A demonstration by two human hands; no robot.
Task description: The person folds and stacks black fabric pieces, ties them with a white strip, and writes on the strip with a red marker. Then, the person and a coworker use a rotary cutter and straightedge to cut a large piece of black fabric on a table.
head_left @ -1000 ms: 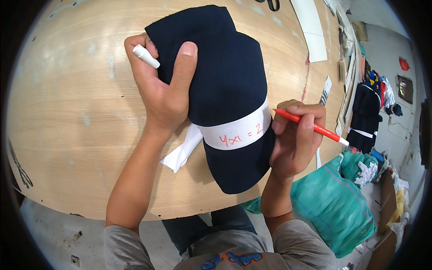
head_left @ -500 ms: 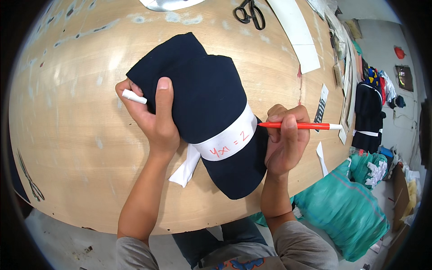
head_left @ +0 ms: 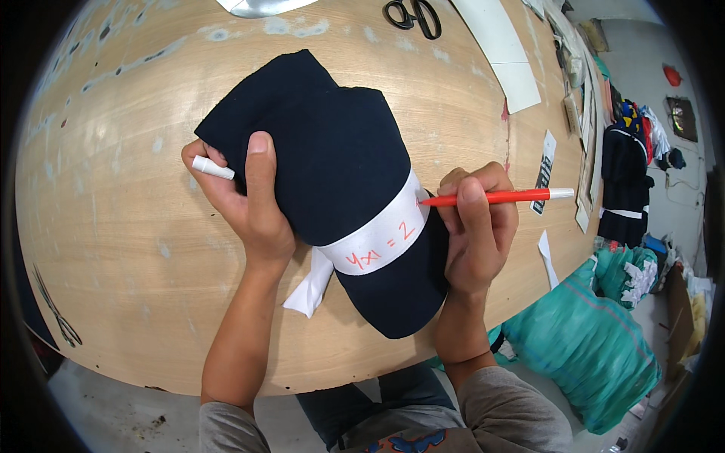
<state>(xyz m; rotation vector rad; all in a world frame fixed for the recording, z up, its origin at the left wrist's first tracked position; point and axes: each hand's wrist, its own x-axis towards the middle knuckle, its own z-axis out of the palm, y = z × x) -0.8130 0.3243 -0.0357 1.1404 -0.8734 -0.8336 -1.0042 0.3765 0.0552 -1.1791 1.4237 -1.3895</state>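
From afar, I see the left hand (head_left: 257,219) clamping navy fabric (head_left: 332,151) over the desk (head_left: 136,249) as the right hand (head_left: 479,238), gripping a red pen (head_left: 521,196), newly reaches the white band (head_left: 374,235), apparently extending its writing (head_left: 364,260).

Left grip (head_left: 260,215) clasped, right grip (head_left: 479,226) pinched

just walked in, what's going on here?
A person's left hand grips a dark navy fabric bundle over a wooden table, with a white pen cap tucked in the fingers. The right hand holds a red pen, its tip at the white band across the bundle. Red writing is already on that band.
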